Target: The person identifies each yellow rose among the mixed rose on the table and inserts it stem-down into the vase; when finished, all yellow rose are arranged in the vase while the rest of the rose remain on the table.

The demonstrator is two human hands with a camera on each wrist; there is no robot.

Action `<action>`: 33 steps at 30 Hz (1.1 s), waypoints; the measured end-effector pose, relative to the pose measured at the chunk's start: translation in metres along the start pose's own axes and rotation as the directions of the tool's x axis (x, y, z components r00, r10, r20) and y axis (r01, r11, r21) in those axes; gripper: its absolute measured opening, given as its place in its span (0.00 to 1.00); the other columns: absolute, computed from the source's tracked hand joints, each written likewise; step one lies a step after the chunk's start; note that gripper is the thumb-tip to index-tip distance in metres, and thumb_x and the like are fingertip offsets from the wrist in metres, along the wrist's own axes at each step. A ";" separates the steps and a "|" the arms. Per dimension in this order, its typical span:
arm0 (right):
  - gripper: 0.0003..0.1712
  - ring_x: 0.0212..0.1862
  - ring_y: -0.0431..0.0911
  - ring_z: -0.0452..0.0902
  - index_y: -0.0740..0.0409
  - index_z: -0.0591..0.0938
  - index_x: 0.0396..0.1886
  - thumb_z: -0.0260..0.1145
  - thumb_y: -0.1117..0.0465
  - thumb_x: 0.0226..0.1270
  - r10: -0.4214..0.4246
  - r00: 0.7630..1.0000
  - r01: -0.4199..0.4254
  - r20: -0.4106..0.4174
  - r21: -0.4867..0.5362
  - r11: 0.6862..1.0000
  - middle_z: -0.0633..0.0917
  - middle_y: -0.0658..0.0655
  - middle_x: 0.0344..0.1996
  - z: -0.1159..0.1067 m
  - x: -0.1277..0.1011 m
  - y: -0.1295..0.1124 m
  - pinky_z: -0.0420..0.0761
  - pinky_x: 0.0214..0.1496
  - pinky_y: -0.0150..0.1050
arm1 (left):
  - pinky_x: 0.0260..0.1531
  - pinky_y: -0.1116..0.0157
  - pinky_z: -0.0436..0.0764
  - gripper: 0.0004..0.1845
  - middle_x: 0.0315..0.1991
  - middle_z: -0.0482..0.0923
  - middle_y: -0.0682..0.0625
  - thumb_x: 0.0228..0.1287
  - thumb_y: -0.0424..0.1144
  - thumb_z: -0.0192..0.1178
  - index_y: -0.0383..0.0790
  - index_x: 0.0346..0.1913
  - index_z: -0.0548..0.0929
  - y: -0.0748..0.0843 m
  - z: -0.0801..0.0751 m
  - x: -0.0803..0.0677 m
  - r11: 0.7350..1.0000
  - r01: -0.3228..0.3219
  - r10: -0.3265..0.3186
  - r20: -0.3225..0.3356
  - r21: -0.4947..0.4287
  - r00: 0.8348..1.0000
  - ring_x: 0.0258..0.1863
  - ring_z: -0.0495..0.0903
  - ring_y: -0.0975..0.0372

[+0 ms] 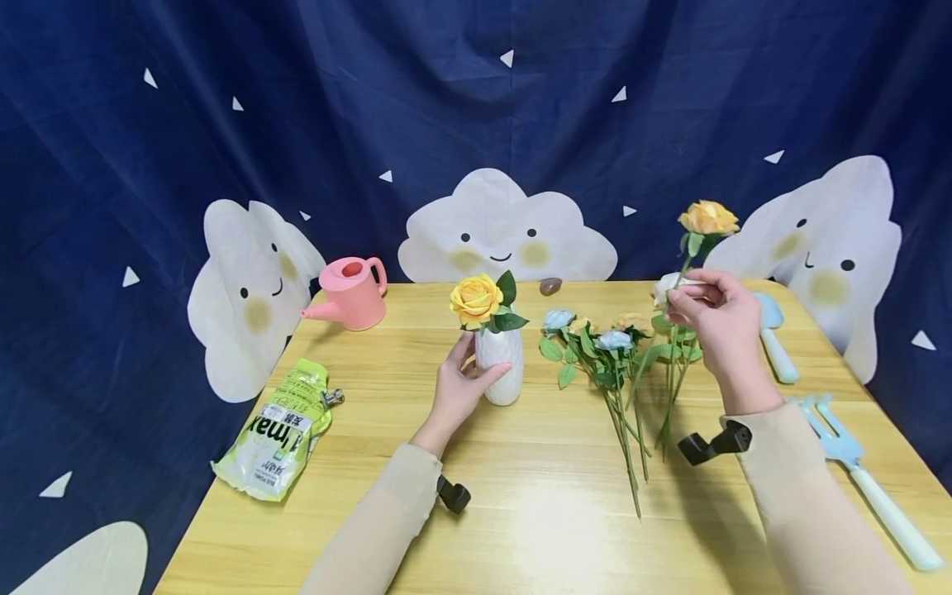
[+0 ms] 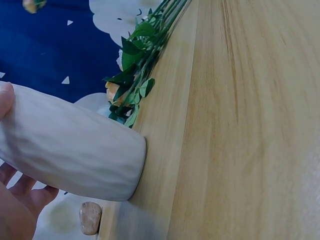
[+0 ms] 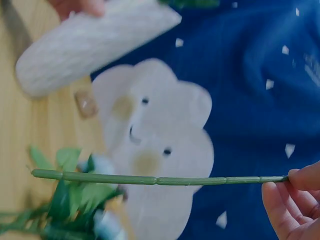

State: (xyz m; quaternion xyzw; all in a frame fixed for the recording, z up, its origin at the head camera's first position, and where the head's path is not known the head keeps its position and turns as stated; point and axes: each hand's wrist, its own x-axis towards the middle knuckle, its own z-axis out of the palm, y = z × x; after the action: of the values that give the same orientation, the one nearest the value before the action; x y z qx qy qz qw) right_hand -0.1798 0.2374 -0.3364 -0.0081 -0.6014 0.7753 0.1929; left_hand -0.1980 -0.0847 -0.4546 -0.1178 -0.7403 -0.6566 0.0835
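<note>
A white textured vase (image 1: 502, 364) stands upright on the table with a yellow rose (image 1: 477, 301) and dark leaves at its mouth. My left hand (image 1: 463, 382) grips the vase from its left side, thumb across the front. Raised over the right of the table, my right hand (image 1: 716, 318) pinches the stem of an orange-yellow rose (image 1: 708, 218). That green stem (image 3: 195, 181) runs bare from the fingertips across the right wrist view. Below and left of the right hand lie several loose flowers, among them a pale blue rose (image 1: 615, 340) and a white rose (image 1: 667, 291).
A pink watering can (image 1: 355, 297) stands at the back left, with a green-white bag (image 1: 277, 438) nearer the front. A brown stone (image 1: 550, 286) lies by the back edge. On the right are a blue shovel (image 1: 779, 354) and a blue garden fork (image 1: 885, 504).
</note>
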 end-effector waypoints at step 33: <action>0.14 0.26 0.47 0.79 0.67 0.75 0.40 0.65 0.77 0.54 -0.266 0.936 0.267 0.231 0.027 0.963 0.81 0.59 0.26 0.176 0.037 -0.030 0.83 0.28 0.38 | 0.54 0.59 0.73 0.40 0.58 0.72 0.46 0.49 0.41 0.72 0.44 0.66 0.66 0.002 -0.001 0.000 1.000 0.013 -0.012 0.014 -0.018 1.000 0.56 0.71 0.54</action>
State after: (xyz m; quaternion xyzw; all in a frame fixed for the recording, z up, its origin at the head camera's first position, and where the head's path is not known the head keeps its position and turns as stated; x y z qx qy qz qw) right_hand -0.2481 0.0915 -0.2515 0.1639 -0.6173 0.7360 0.2245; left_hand -0.1979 -0.0850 -0.4522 -0.1185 -0.7356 -0.6630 0.0732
